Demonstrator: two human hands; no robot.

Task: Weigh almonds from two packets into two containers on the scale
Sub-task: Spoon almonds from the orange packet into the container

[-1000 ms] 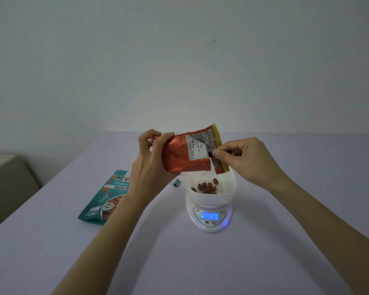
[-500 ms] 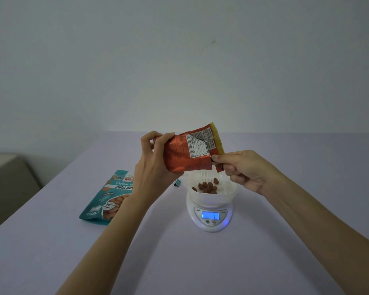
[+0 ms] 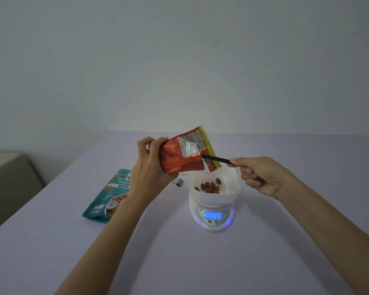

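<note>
My left hand (image 3: 149, 167) grips an orange almond packet (image 3: 179, 154) tilted over a white perforated container (image 3: 229, 188). Several almonds (image 3: 210, 186) lie in that container, which stands on a white digital scale (image 3: 213, 223) with a lit blue display. My right hand (image 3: 258, 175) is closed on one end of a thin black stick (image 3: 216, 159); its other end reaches the packet's lower right edge, where I cannot tell whether it goes inside. A teal almond packet (image 3: 109, 194) lies flat on the table to the left, partly hidden by my left forearm.
A small teal binder clip (image 3: 178, 182) lies on the pale table (image 3: 285, 262) between the teal packet and the scale. A beige piece of furniture (image 3: 9, 177) stands beyond the table's left edge. A plain wall is behind.
My right hand has pulled away to the right from the orange packet, and the thin black stick now shows between it and the packet. The left hand stays put with the packet.
</note>
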